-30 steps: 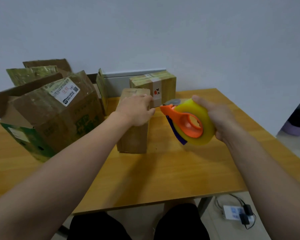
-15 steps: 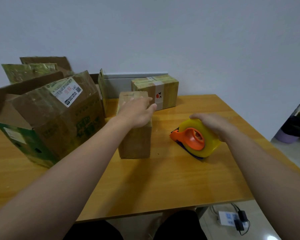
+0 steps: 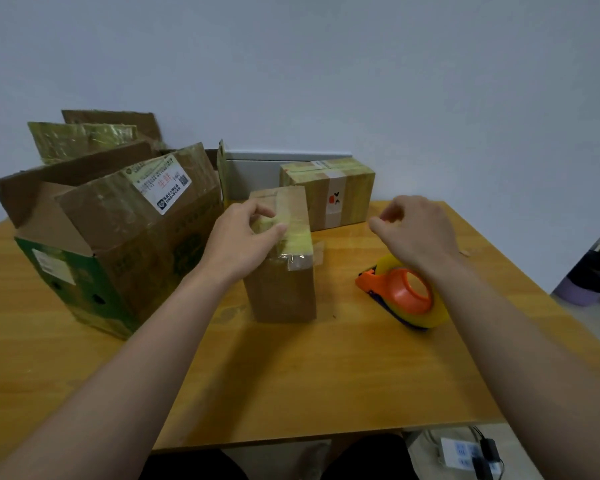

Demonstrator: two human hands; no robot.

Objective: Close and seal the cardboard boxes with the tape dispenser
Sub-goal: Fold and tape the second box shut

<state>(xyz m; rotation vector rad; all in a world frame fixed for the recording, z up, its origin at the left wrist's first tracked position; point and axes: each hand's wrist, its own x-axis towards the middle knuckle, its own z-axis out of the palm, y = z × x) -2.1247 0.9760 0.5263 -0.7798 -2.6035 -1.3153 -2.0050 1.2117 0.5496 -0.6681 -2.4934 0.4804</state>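
Note:
A small upright cardboard box (image 3: 284, 292) stands in the middle of the wooden table (image 3: 291, 382), with yellowish tape over its top and front edge. My left hand (image 3: 243, 237) rests on the box's top, thumb pressing the tape down. The orange tape dispenser (image 3: 404, 296) with its yellow roll lies on the table to the right of the box. My right hand (image 3: 416, 230) hovers above and behind the dispenser, fingers loosely curled, holding nothing.
A large open cardboard box (image 3: 118, 244) with a white label stands at the left, its flaps up. A taped box (image 3: 329, 192) sits at the back by the wall. Power strip and cables (image 3: 465, 452) lie on the floor at the lower right.
My right hand set the dispenser down on the table, let go and rose away from it. My left hand stayed on the small box's top.

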